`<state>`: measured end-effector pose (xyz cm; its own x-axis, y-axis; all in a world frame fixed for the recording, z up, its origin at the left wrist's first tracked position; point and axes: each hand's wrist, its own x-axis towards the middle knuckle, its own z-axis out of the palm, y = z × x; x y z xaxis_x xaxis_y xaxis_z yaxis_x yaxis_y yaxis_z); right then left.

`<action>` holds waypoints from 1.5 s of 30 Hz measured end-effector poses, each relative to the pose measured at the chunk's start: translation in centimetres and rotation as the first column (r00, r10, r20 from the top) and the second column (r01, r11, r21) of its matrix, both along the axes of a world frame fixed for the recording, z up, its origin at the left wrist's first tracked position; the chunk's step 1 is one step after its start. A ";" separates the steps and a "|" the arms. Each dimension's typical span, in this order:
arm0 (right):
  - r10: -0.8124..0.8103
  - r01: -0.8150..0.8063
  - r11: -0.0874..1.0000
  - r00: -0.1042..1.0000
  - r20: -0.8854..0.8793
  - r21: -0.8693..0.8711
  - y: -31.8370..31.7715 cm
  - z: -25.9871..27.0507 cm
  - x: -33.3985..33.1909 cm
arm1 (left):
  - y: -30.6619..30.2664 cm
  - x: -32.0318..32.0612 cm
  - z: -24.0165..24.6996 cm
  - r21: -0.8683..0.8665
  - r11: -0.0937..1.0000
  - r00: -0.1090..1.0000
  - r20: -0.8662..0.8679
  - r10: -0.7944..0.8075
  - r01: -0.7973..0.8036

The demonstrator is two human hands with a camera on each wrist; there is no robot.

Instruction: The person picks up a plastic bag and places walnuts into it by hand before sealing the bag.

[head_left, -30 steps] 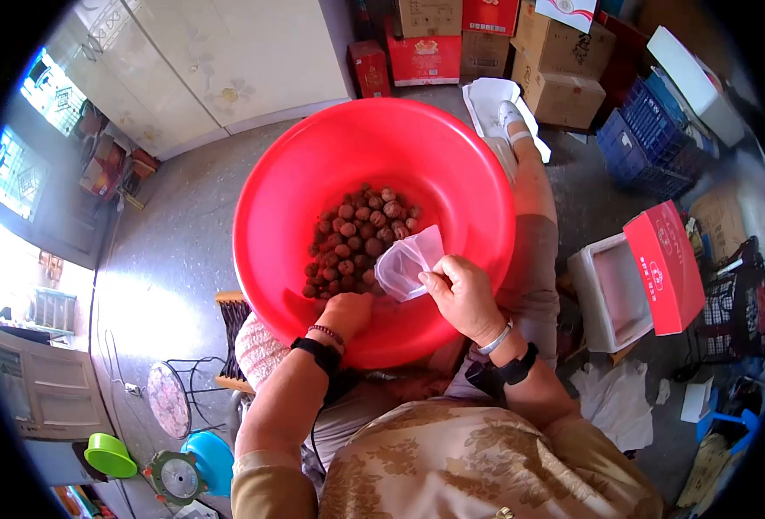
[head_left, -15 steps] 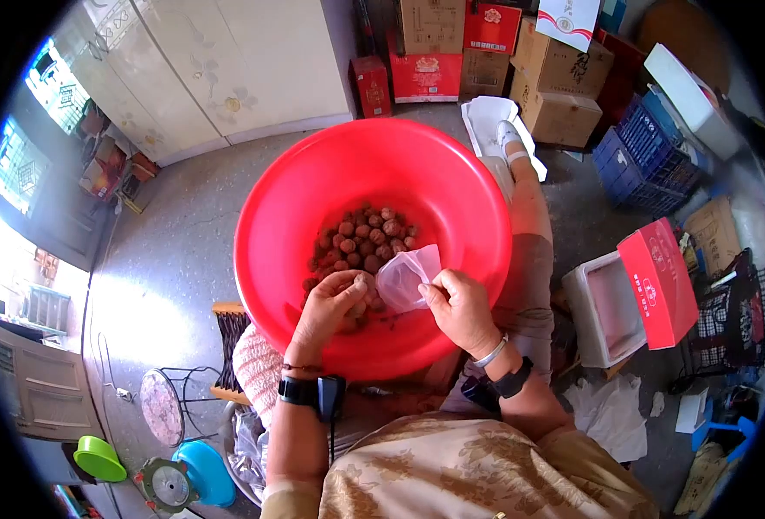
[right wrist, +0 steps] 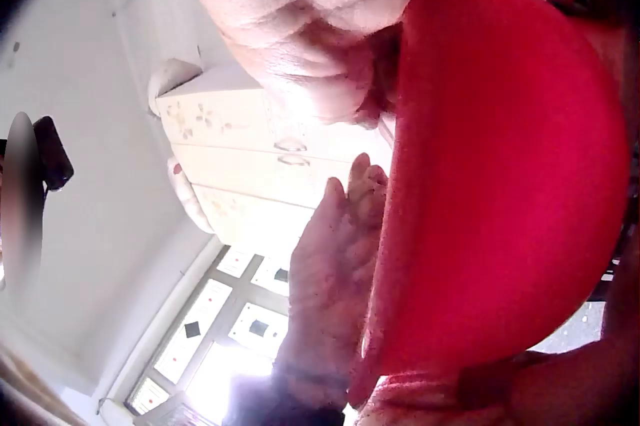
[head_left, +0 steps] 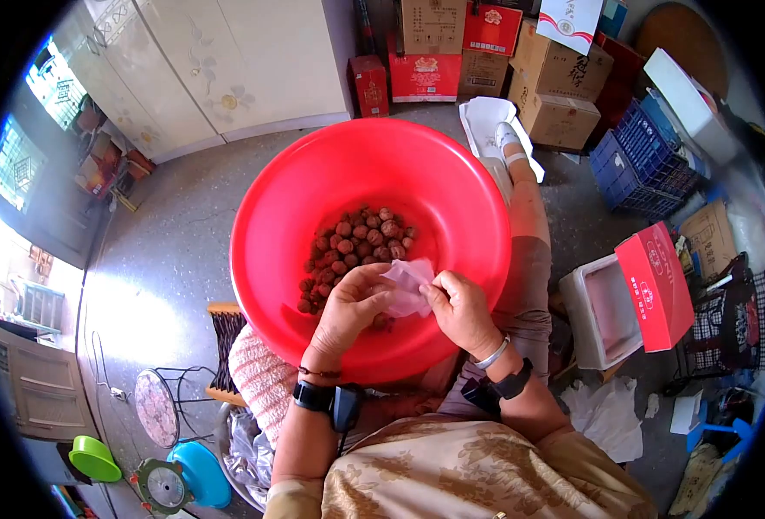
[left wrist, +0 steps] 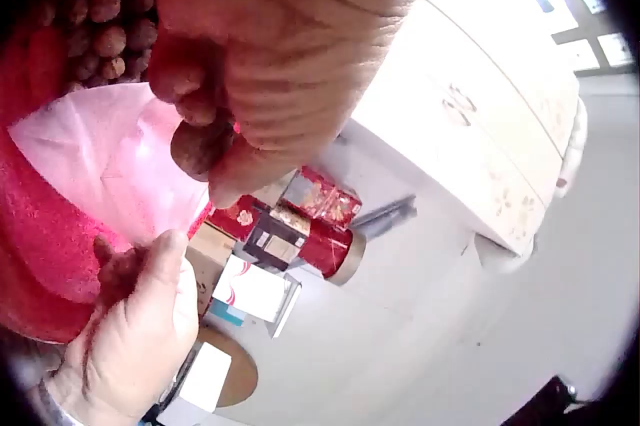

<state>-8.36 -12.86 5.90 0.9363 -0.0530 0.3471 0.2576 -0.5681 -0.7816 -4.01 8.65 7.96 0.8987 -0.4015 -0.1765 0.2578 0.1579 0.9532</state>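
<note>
Brown walnuts [head_left: 361, 233] lie heaped in a large red basin [head_left: 270, 190]. My left hand [head_left: 348, 307] curls at the mouth of a thin translucent bag [head_left: 408, 298]; the left wrist view shows its fingers [left wrist: 185, 81] round a walnut [left wrist: 198, 149] just above the bag [left wrist: 110, 156]. On the other side, my right hand [head_left: 462, 311] pinches the bag's edge between thumb and fingers. How many walnuts the left hand holds is hidden. In the right wrist view the basin wall [right wrist: 500, 176] covers the bag and part of both hands.
Cartons [head_left: 560, 78] and red boxes stand at the back, with blue crates [head_left: 637, 164] at the right. A white foam box [head_left: 603, 311] with a red lid sits right of the leg. At lower left are a round stool [head_left: 157, 406] and green and blue basins [head_left: 201, 476].
My left hand first reached down at the near side of the heap, then rose with walnuts and moved right to the bag. The right hand has kept its pinch; the bag looks more crumpled.
</note>
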 end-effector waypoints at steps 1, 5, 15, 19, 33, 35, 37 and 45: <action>0.007 -0.007 1.000 1.000 -0.006 0.031 0.0 0.0 0.0 | 0.1 0.0 -0.2 0.000 1.000 1.000 -0.002 0.000 0.000; -0.009 0.009 0.998 1.000 0.002 0.057 0.0 -0.4 0.1 | 0.3 -0.1 0.1 0.002 1.000 1.000 -0.025 0.009 -0.009; 0.013 -0.012 0.999 0.999 -0.035 0.037 0.1 0.5 -0.4 | -0.6 0.2 -1.0 0.092 0.992 0.996 -0.016 0.084 -0.082; 0.016 -0.015 1.000 1.000 -0.027 0.027 0.1 0.6 -0.2 | -1.3 0.2 -1.4 0.057 0.996 0.994 0.082 0.069 -0.074; -0.071 0.068 0.993 0.997 0.026 0.099 0.2 -0.7 -0.3 | 1.3 3.0 -9.3 0.415 0.799 0.893 0.314 0.324 -0.436; -0.071 0.069 0.994 0.997 0.026 0.089 0.2 -0.6 -0.4 | 1.2 2.3 -9.1 0.680 0.679 0.915 0.403 -0.034 -0.275; -0.070 0.068 0.994 0.997 0.026 0.079 0.2 -0.6 -0.5 | 1.3 1.9 -10.1 0.740 0.654 0.933 0.327 -0.150 -0.155; -0.034 0.029 0.993 0.999 0.042 0.116 0.2 -1.2 -0.8 | 1.4 0.0 -12.0 0.949 0.292 0.821 0.072 -0.567 0.118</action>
